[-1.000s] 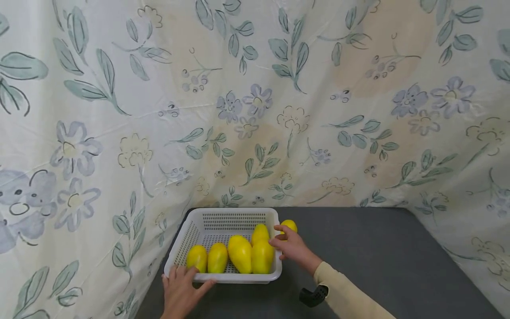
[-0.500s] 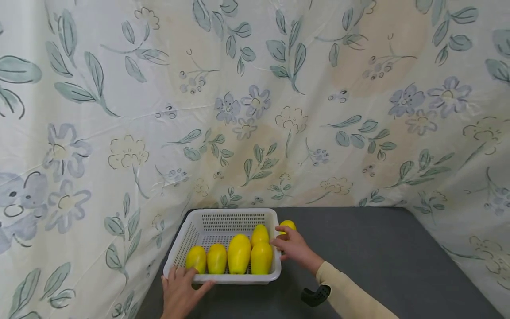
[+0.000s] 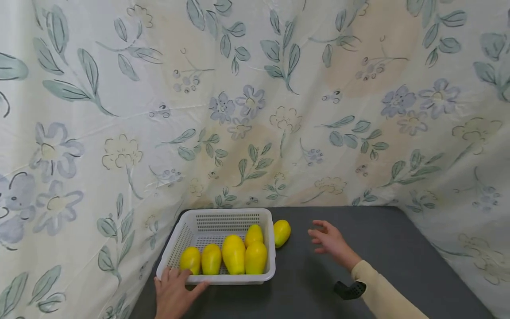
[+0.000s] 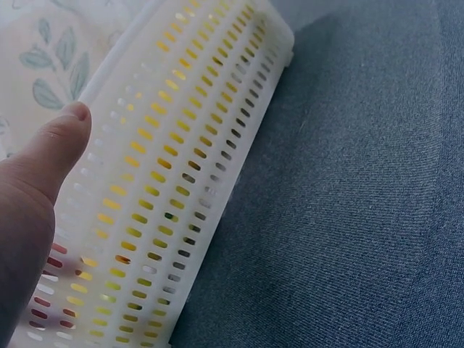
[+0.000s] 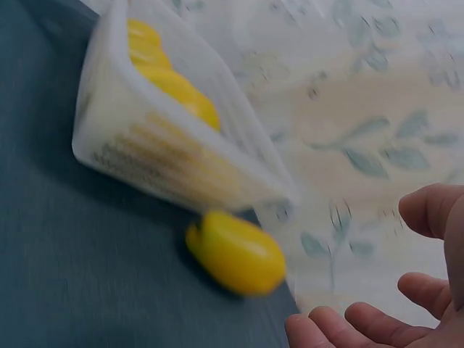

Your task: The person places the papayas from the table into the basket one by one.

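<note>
A white perforated plastic basket [image 3: 229, 213] stands on the dark table and holds several smooth yellow mango-like fruits [image 3: 233, 254]. My left hand [image 3: 172, 290] grips its front left corner, fingers over the rim; the left wrist view shows the thumb [image 4: 65, 141] along the outside wall [image 4: 174, 174]. One more yellow fruit [image 3: 282, 233] lies on the table right beside the basket's right wall; in the right wrist view this fruit [image 5: 239, 254] has a greenish end. Off to its right, my right hand [image 3: 331, 241] hovers with fingers loosely bent and nothing between them.
The dark grey table [image 3: 378, 257] stretches to the right of the basket. A flower-patterned curtain [image 3: 287, 119] hangs behind and at both sides, close to the basket's back and left. A black strap device [image 3: 349, 290] is on the right wrist, at the beige sleeve.
My right hand has drawn away to the right from the basket's right rim, so the fruit outside now shows whole. The left hand keeps its hold on the basket.
</note>
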The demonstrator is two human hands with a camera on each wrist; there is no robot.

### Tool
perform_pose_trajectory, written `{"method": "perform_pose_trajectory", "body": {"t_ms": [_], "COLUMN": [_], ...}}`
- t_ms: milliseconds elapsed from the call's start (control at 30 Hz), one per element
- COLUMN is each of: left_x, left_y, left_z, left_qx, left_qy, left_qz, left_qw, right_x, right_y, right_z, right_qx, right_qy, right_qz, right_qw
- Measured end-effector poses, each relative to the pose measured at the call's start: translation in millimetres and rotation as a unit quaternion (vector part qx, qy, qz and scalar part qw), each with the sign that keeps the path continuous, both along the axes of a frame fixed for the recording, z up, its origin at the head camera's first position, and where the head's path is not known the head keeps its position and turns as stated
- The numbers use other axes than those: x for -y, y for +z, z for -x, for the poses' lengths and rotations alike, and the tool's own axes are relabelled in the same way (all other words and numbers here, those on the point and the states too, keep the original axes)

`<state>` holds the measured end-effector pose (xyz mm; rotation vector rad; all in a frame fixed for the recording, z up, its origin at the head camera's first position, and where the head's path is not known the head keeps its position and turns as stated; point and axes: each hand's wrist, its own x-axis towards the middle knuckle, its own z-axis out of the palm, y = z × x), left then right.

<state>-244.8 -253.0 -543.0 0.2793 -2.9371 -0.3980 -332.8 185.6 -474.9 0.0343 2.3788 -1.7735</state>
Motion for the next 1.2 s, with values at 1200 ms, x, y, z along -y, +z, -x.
{"method": "perform_pose_trajectory", "body": {"t_ms": [1200], "left_x": [3], "left_y": [-0.5], "left_z": [2.9], "left_qx": [0.023], "left_qy": [0.007], "left_qz": [-0.004], "left_qw": [0.9997], "right_x": [-79], "right_y": [-38.0], "right_z": [-25.6], "right_qx": [0.033], "right_qy": [-0.052], "right_qz": [-0.007], "right_qw": [0.998]}}
